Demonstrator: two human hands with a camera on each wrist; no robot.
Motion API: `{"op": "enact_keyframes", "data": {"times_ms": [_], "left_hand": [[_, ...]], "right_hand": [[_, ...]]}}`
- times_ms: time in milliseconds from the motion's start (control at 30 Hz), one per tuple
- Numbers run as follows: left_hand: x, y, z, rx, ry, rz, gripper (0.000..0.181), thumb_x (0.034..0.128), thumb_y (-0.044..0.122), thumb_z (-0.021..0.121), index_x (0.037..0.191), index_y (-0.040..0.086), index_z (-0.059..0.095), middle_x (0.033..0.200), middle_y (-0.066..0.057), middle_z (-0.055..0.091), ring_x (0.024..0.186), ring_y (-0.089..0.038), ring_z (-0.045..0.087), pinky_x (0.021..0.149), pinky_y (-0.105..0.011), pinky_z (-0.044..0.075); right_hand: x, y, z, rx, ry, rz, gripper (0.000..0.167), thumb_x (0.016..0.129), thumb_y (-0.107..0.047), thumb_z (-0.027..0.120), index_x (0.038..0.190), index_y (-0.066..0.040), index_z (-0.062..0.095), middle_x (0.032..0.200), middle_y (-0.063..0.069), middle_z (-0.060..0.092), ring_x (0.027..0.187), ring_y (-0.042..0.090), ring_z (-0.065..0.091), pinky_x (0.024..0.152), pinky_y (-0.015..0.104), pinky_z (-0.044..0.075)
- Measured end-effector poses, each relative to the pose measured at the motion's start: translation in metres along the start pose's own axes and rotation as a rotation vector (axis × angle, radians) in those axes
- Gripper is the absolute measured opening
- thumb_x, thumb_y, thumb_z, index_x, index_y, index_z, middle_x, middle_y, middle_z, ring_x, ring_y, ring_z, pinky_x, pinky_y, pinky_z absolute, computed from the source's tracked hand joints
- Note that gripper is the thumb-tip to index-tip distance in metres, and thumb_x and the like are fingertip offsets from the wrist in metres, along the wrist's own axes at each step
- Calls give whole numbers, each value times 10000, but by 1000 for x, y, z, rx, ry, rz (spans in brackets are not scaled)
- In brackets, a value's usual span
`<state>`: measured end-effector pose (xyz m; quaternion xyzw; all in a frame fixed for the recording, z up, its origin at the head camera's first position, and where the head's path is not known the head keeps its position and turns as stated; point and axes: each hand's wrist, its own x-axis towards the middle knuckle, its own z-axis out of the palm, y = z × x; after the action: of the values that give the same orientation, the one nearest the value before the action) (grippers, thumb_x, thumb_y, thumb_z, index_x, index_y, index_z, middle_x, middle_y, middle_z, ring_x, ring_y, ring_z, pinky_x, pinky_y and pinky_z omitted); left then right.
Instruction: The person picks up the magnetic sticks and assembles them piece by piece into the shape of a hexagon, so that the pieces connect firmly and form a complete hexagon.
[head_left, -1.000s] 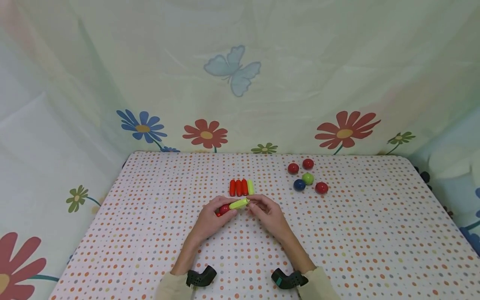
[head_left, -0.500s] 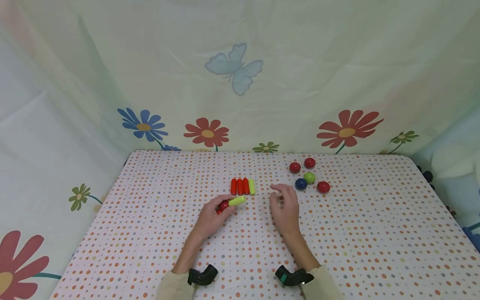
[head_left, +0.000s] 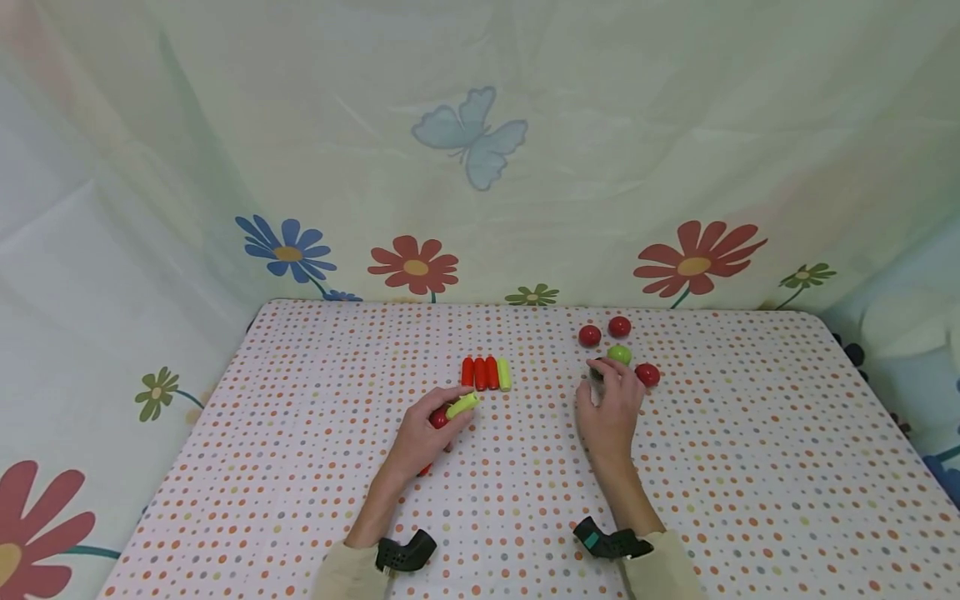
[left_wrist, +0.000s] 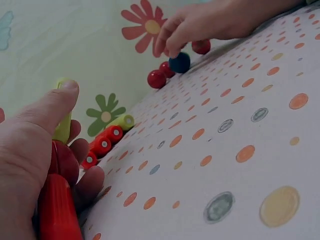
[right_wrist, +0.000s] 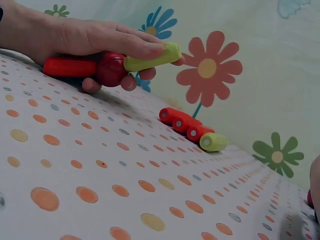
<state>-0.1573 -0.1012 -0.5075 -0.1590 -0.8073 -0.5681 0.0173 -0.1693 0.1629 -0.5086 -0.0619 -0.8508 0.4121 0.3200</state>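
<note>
Blue ball, right of the rod row, likely light, hard, slick, best pinched round its middle; right hand at it, finger closure unclear; left hand gripping rod-and-ball chain, near-left of row.

From above, we lose most of the blue ball behind the right hand, the held red rod beneath the left hand.

L hand holds red ball w/ lime stick; 3 red sticks approx 1–2 o'clock of it. R hand at dark ball, mostly hidden; green ball 12 o'clock.
</note>
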Motion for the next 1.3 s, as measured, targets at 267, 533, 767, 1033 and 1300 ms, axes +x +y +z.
{"op": "enact_keyframes", "data": {"times_ms": [267,533,767,1033,1300], "left_hand": [[0,0,1,-6,-16,55,362,883,224,717,1237,164,670,1003,-20,659,767,-61,510,626,-186,431],[-2,17,-1,38,-40,17,343,881,137,706,1220,94,673,986,-75,656,779,-36,483,651,-174,397],[-2,11,0,54,-50,10,332,875,156,715,1205,132,686,1005,-51,676,803,-29,504,685,-173,412],[0,-1,1,35,-57,28,323,866,273,733,1186,258,694,988,21,684,809,-49,531,688,-179,439],[-1,-1,1,49,-71,-15,322,869,338,723,1188,314,684,1039,76,697,865,-72,574,743,-200,472]], "right_hand": [[-1,2,0,-27,-56,65,327,850,-22,608,1176,-11,620,1415,167,457,1344,367,322,1093,563,284],[0,0,0,-105,-111,101,426,857,-60,596,1280,-15,588,1442,154,422,1373,372,288,1102,582,276],[-1,0,0,-127,-126,133,510,861,-72,597,1362,-10,519,1473,200,317,1363,399,269,1075,572,300],[-1,-2,-1,-113,-142,193,540,863,-66,588,1387,-21,468,1450,242,264,1336,405,283,1053,563,321],[-2,-1,2,-141,-169,198,477,861,-62,588,1328,-56,486,1496,194,306,1400,404,291,1125,578,268]]}}
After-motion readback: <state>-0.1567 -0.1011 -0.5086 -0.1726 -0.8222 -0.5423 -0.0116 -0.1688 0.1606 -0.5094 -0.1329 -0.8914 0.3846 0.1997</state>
